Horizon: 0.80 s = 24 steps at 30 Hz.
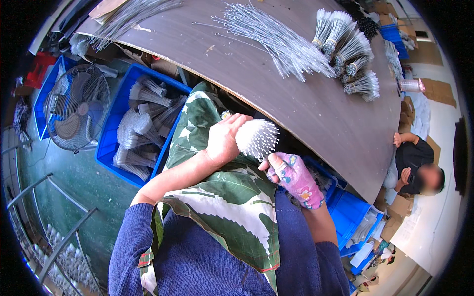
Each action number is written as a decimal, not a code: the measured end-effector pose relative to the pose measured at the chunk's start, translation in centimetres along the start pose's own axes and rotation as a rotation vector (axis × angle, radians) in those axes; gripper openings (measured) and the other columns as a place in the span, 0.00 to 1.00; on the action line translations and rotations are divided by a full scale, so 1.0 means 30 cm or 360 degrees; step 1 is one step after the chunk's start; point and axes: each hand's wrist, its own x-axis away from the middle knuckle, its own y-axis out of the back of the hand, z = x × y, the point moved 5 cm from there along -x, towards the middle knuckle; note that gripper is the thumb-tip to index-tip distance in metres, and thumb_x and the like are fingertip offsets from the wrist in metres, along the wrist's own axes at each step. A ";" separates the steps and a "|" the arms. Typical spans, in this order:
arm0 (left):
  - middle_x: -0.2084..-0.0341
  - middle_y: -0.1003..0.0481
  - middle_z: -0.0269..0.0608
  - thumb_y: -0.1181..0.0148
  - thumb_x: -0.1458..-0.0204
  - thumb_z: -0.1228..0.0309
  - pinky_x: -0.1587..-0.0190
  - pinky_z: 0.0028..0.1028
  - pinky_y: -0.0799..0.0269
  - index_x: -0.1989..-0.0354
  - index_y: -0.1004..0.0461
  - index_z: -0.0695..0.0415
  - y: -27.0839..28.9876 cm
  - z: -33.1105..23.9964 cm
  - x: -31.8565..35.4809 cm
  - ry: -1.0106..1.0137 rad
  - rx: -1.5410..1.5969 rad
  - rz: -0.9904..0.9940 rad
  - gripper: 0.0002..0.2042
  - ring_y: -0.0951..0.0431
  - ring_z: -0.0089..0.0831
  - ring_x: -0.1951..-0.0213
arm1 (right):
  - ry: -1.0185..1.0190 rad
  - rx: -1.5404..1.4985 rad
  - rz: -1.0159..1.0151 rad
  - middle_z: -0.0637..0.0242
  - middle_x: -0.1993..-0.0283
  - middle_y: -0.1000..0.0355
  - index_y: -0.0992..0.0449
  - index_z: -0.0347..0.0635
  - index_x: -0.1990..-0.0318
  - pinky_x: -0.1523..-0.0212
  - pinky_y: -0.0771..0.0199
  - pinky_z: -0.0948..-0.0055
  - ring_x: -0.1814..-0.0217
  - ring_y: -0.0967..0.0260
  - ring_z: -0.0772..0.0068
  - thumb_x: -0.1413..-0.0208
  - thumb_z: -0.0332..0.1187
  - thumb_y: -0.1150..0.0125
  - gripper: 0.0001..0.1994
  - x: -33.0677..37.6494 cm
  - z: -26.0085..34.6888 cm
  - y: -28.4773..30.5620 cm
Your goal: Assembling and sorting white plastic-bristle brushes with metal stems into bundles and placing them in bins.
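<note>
Gripping white bristle bundle [256, 138], left hand [224, 138] fingers wrapped around.

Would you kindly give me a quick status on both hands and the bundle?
Left hand closed around white bristle bundle, over the lap. Right hand, in pink floral wrap, grip at bundle's lower end. Nothing in the way; table edge just ahead.

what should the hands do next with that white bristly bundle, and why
Probably bring the right hand, in its pink patterned glove, up to pinch the lower end of the white bristle bundle. The left hand already grips the bundle over the leaf-print apron, while the gloved fingers sit just below its tips, so closing on it looks like the shortest move.
</note>
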 end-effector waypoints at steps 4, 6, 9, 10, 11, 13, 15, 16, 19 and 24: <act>0.69 0.27 0.39 0.40 0.64 0.73 0.63 0.32 0.28 0.62 0.29 0.54 0.000 -0.004 0.002 -0.0038 -0.0060 0.0013 0.16 0.25 0.39 0.64 | 0.0022 0.0101 0.0011 0.77 0.82 0.38 0.25 0.36 0.70 0.75 0.46 0.85 0.79 0.45 0.88 0.40 0.40 0.54 0.17 -0.007 -0.001 -0.002; 0.69 0.27 0.39 0.40 0.63 0.73 0.63 0.31 0.28 0.63 0.29 0.54 -0.003 -0.009 0.002 -0.0027 -0.0101 0.0043 0.15 0.25 0.39 0.64 | 0.0045 0.0151 0.0014 0.76 0.82 0.38 0.25 0.36 0.70 0.75 0.46 0.84 0.79 0.45 0.87 0.40 0.39 0.53 0.16 -0.010 0.000 -0.002; 0.69 0.27 0.39 0.40 0.63 0.73 0.63 0.32 0.28 0.63 0.29 0.54 -0.007 -0.008 0.003 0.0024 -0.0042 0.0058 0.15 0.25 0.39 0.64 | 0.0211 0.0406 -0.0054 0.75 0.82 0.36 0.25 0.37 0.71 0.77 0.43 0.82 0.80 0.43 0.86 0.41 0.40 0.51 0.16 -0.009 0.023 -0.001; 0.69 0.27 0.39 0.40 0.63 0.73 0.63 0.32 0.28 0.62 0.29 0.54 -0.011 -0.004 0.005 0.0037 -0.0040 0.0081 0.15 0.25 0.39 0.64 | 0.0239 0.0436 -0.0076 0.75 0.82 0.35 0.25 0.36 0.71 0.77 0.43 0.82 0.80 0.43 0.86 0.41 0.40 0.51 0.16 -0.010 0.027 -0.002; 0.69 0.27 0.39 0.39 0.64 0.72 0.63 0.32 0.28 0.62 0.29 0.54 -0.015 0.000 0.006 0.0051 -0.0037 0.0105 0.16 0.25 0.39 0.64 | 0.0266 0.0465 -0.0098 0.75 0.81 0.35 0.25 0.36 0.72 0.77 0.42 0.82 0.79 0.42 0.86 0.41 0.40 0.50 0.16 -0.010 0.030 -0.003; 0.68 0.27 0.40 0.39 0.65 0.73 0.62 0.32 0.28 0.61 0.29 0.55 -0.024 0.008 0.005 0.0076 0.0036 0.0131 0.17 0.25 0.40 0.63 | 0.0213 0.0288 -0.0074 0.75 0.81 0.35 0.25 0.37 0.71 0.77 0.43 0.83 0.79 0.43 0.87 0.41 0.40 0.51 0.16 -0.015 0.014 0.001; 0.67 0.27 0.41 0.39 0.66 0.74 0.61 0.33 0.29 0.60 0.30 0.55 -0.046 0.034 0.012 0.0104 0.0103 0.0148 0.19 0.25 0.41 0.62 | 0.0165 0.0116 -0.0042 0.76 0.82 0.36 0.25 0.37 0.71 0.77 0.44 0.83 0.79 0.43 0.87 0.41 0.41 0.51 0.16 -0.013 0.016 0.002; 0.67 0.27 0.43 0.39 0.66 0.75 0.60 0.33 0.29 0.60 0.30 0.56 -0.063 0.058 0.024 0.0090 0.0152 0.0138 0.20 0.26 0.42 0.61 | 0.0102 0.0012 0.0021 0.76 0.82 0.37 0.25 0.37 0.71 0.78 0.45 0.84 0.79 0.44 0.88 0.40 0.41 0.52 0.16 -0.007 0.027 -0.006; 0.65 0.27 0.45 0.40 0.67 0.77 0.58 0.34 0.30 0.58 0.31 0.57 -0.084 0.083 0.037 0.0073 0.0181 0.0149 0.21 0.27 0.44 0.60 | 0.0014 -0.0080 0.0095 0.78 0.82 0.39 0.25 0.38 0.69 0.78 0.47 0.85 0.80 0.45 0.88 0.40 0.42 0.53 0.17 0.006 0.032 -0.005; 0.64 0.27 0.46 0.41 0.66 0.76 0.58 0.34 0.30 0.58 0.31 0.58 -0.090 0.085 0.035 0.0184 0.0433 0.0116 0.20 0.27 0.45 0.60 | -0.0066 -0.0072 0.0147 0.78 0.81 0.39 0.25 0.38 0.68 0.78 0.48 0.86 0.80 0.46 0.88 0.39 0.42 0.55 0.17 0.026 0.035 -0.018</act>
